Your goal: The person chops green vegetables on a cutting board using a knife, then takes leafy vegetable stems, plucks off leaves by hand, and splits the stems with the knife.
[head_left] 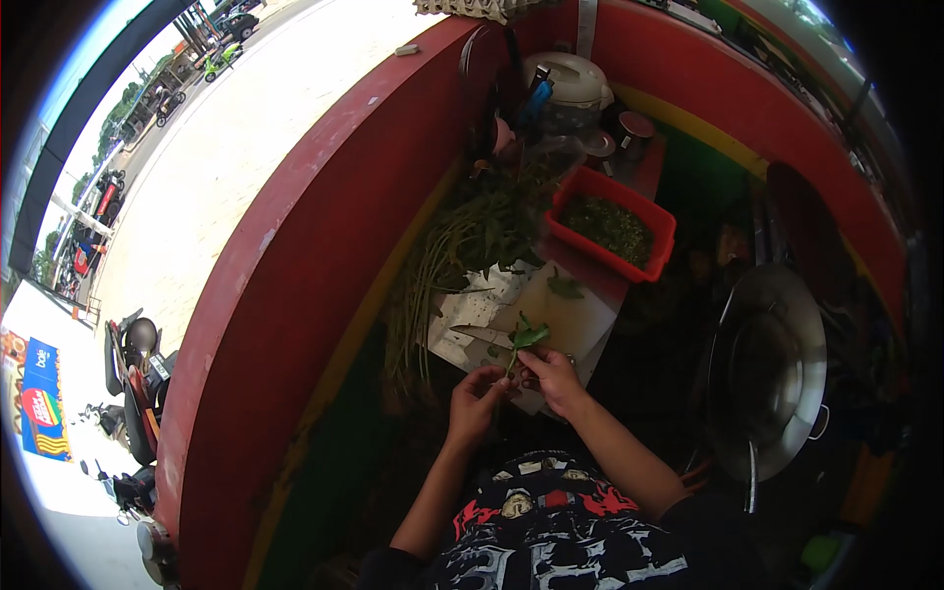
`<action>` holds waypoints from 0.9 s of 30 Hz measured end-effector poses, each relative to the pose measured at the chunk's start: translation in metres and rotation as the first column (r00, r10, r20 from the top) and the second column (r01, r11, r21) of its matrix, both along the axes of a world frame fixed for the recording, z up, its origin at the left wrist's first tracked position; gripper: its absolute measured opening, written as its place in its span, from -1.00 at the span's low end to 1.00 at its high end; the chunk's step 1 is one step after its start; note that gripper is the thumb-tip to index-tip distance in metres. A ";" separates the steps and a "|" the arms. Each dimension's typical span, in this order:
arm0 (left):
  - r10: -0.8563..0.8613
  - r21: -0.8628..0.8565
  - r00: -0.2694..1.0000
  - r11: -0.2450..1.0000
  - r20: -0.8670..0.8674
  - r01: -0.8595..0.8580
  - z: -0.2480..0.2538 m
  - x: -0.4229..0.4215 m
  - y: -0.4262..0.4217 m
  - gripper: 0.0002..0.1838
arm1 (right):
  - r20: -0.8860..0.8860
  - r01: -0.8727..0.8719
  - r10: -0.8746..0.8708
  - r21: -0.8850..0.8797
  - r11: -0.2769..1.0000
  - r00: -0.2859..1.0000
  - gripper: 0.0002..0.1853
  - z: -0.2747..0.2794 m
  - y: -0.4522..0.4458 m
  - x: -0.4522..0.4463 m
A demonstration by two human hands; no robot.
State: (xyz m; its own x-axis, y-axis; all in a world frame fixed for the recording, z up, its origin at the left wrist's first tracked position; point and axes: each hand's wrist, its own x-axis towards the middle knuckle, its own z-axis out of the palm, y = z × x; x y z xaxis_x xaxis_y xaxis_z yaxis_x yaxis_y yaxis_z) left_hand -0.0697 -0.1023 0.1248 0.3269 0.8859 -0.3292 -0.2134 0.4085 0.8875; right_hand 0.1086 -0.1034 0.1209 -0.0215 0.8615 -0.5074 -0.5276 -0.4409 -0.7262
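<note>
Sprig (pixel 528 336) in both hands, axis seven to one o'clock. Left grip (pixel 479 398) pinches it low; right grip (pixel 553 379), nearer, pinches below leafy end, eleven o'clock from it.

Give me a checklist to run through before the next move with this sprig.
1. Sprig secured: ok, pinched by the left hand and right hand.
2. Knife out of both hands: ok, it lies just beyond them.
3. Cutting board clear: not ok, a loose leaf lies on it.
4. Red tub uncovered: ok, chopped greens show inside.
5. Knife edge sharp: cannot tell.
</note>
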 end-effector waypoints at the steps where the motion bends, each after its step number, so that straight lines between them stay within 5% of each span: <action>1: 0.025 -0.002 0.999 1.000 -0.026 -0.025 0.000 0.000 0.001 -0.70 | 0.009 -0.015 0.015 0.005 1.000 1.000 -0.85 0.003 0.001 0.000; 6: 0.093 -0.011 0.994 0.995 -0.062 -0.094 0.002 0.001 0.004 -0.78 | 0.161 -0.145 0.127 0.109 0.983 0.979 -0.83 0.000 -0.006 -0.008; 8: 0.043 0.196 0.915 0.980 -0.402 0.040 0.005 0.001 0.006 -0.81 | 0.185 -0.127 0.105 0.111 0.986 0.977 -0.83 -0.012 -0.007 -0.010; 12: 0.184 0.463 0.798 0.877 -0.574 0.130 -0.002 0.006 0.007 -0.83 | 0.222 -0.091 0.076 0.062 0.994 0.972 -0.80 -0.020 -0.004 -0.015; 15: 0.122 0.303 0.853 0.952 -0.507 0.044 -0.035 0.009 0.005 -0.82 | 0.311 -0.100 0.060 0.113 0.989 0.949 -0.76 -0.016 -0.003 -0.016; 17: 0.119 -0.037 0.990 0.992 -0.069 -0.122 -0.054 0.013 0.004 -0.77 | 0.376 -0.110 0.046 0.152 0.982 0.925 -0.74 -0.018 -0.005 -0.016; 24: 0.009 -0.366 0.993 0.930 0.117 0.035 -0.054 0.038 0.022 -0.73 | 0.718 -0.067 -0.068 0.159 0.985 0.692 -0.74 -0.020 -0.018 0.004; 27: 0.133 -0.487 0.971 0.873 0.201 -0.018 -0.092 0.033 0.046 -0.77 | 0.777 0.023 -0.201 0.233 0.972 0.597 -0.72 -0.019 -0.022 0.022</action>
